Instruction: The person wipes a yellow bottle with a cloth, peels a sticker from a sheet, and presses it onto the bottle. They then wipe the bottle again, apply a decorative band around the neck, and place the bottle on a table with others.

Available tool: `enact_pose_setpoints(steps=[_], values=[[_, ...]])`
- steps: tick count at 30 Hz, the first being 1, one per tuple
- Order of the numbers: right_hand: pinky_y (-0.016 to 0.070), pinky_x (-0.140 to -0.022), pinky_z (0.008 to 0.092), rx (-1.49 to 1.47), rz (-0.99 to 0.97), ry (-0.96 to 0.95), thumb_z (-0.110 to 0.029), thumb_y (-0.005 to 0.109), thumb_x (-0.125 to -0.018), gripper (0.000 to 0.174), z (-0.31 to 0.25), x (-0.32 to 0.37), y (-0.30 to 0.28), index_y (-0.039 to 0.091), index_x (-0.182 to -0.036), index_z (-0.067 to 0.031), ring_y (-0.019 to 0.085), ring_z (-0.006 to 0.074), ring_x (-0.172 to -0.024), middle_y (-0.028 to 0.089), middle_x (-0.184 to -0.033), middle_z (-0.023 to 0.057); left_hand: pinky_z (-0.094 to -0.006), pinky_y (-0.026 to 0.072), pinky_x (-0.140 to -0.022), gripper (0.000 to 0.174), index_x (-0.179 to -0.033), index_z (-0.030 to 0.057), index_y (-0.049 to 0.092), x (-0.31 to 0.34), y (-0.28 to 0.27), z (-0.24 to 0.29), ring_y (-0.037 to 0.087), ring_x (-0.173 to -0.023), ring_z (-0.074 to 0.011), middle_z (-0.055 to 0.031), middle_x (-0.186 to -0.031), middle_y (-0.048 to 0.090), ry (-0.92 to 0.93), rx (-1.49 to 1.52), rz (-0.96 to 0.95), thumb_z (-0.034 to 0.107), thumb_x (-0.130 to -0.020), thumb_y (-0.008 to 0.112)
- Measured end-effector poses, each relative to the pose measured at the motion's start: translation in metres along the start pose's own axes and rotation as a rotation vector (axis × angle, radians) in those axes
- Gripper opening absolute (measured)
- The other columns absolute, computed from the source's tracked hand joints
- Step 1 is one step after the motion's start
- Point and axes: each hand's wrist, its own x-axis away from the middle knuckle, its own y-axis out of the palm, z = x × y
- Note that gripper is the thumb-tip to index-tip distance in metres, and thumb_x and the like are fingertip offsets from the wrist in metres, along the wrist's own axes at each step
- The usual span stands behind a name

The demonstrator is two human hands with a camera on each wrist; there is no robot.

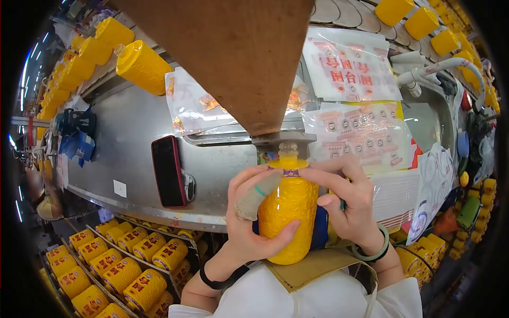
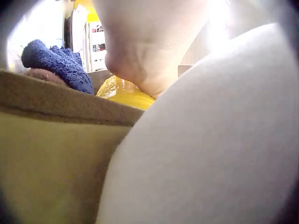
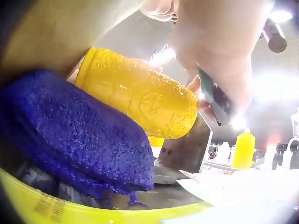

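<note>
A yellow embossed bottle (image 1: 289, 222) with a clear knobbed top leans upright against the person's front. The left hand (image 1: 249, 212) grips its side, thumb across the front, with a greyish cover and a green band on a finger. Fingertips of the right hand (image 1: 344, 196) press a patterned strip (image 1: 290, 173) round the bottle's shoulder. The right wrist view shows the bottle (image 3: 140, 95) above a blue towel (image 3: 79, 135), the right hand (image 3: 217, 51) beside its end with a dark object against the palm. In the left wrist view a sleeve hides most of the bottle (image 2: 124, 92).
On the metal table (image 1: 122, 159) lie a phone (image 1: 169, 172) and printed label sheets (image 1: 344, 69). A brown wooden beam (image 1: 238, 53) rises ahead of the bottle. Yellow bottles stand along the far edge; crates of labelled ones (image 1: 143, 286) sit at lower left. A sink (image 1: 429, 119) is at right.
</note>
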Motion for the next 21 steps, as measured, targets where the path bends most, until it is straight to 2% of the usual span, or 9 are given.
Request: enact_pose_setpoints(steps=[9, 21], values=[[0.053, -0.077, 0.0361, -0.046, -0.009, 0.022, -0.027, 0.073, -0.094, 0.034, -0.0001, -0.0003, 0.002, 0.078, -0.123, -0.0086, 0.062, 0.0257, -0.089, 0.065, -0.106, 0.0134, -0.0438, 0.0448, -0.111, 0.069, -0.136, 0.0008, 0.06, -0.0007, 0.0, -0.0023, 0.051, -0.131, -0.033, -0.0164, -0.137, 0.056, 0.013, 0.031, -0.031, 0.015, -0.073, 0.086], [0.0531, -0.076, 0.0352, -0.057, -0.009, 0.021, -0.025, 0.074, -0.094, 0.033, 0.0012, -0.001, 0.0023, 0.078, -0.123, -0.0095, 0.062, 0.0252, -0.089, 0.064, -0.105, 0.0134, -0.0446, 0.0433, -0.111, 0.067, -0.135, 0.0015, 0.061, -0.0027, -0.0006, 0.0012, 0.047, -0.133, -0.0337, -0.0127, -0.135, 0.058, -0.011, -0.002, -0.055, 0.017, -0.074, 0.085]])
